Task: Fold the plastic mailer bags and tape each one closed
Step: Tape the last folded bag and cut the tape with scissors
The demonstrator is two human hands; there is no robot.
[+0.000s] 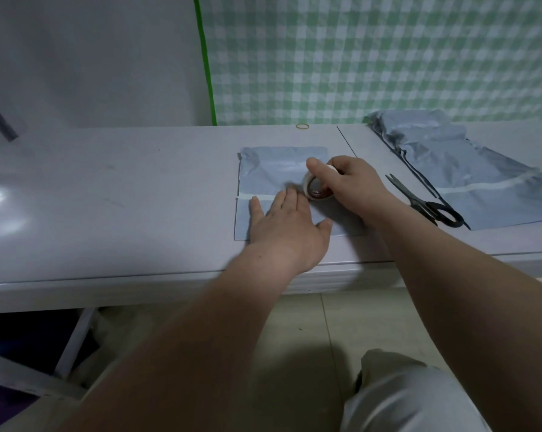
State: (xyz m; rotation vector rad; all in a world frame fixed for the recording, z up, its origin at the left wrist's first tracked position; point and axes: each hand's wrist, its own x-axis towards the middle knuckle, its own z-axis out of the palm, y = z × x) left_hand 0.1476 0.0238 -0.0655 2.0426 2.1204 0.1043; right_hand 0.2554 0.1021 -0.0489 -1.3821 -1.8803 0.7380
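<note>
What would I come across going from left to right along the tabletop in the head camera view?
left hand, pressing flat on the folded mailer → right hand, gripping the tape roll → scissors → pile of mailer bags

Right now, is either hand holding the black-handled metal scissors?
No: the black-handled metal scissors lie untouched on the white table while the right hand grips the white tape roll.
</note>
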